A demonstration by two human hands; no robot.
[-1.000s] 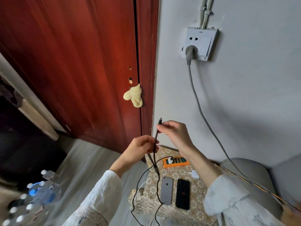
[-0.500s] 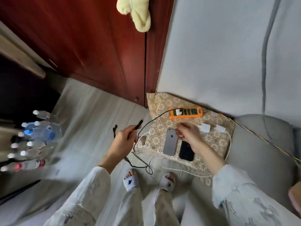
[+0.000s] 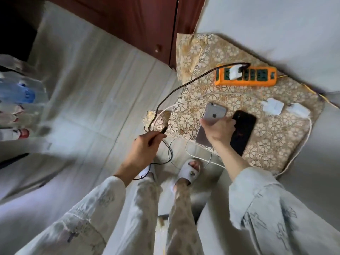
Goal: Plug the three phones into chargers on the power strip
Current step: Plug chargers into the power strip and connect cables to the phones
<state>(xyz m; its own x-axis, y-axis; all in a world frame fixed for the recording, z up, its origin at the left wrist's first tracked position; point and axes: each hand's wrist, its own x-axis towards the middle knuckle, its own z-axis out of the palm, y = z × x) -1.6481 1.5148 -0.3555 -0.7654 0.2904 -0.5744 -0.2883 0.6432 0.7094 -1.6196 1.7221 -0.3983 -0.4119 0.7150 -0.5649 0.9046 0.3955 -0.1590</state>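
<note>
An orange power strip (image 3: 257, 80) lies on a patterned cloth-covered stool (image 3: 276, 137), with one white charger (image 3: 235, 71) plugged into it. A black cable (image 3: 184, 85) runs from that charger to my left hand (image 3: 145, 146), which is shut on the cable's free end left of the stool. My right hand (image 3: 219, 131) grips a silver phone (image 3: 214, 113) lying back-up on the cloth. A black phone (image 3: 242, 131) lies right beside it. Two loose white chargers (image 3: 272, 106) (image 3: 299, 109) rest further right, one with a white cable (image 3: 311, 126). Only two phones are in view.
A dark red door (image 3: 138, 21) and a pale wall (image 3: 276, 24) stand behind the stool. Several water bottles (image 3: 20, 96) lie on the floor at far left. Cables loop on the floor (image 3: 171, 157) by my sandalled feet (image 3: 189, 170). A grey seat (image 3: 312, 181) adjoins the stool's right side.
The view has tilted down from the wall socket to the stool. My right hand let go of the cable tip, dropped to the stool and closed on the silver phone; my left hand keeps the cable.
</note>
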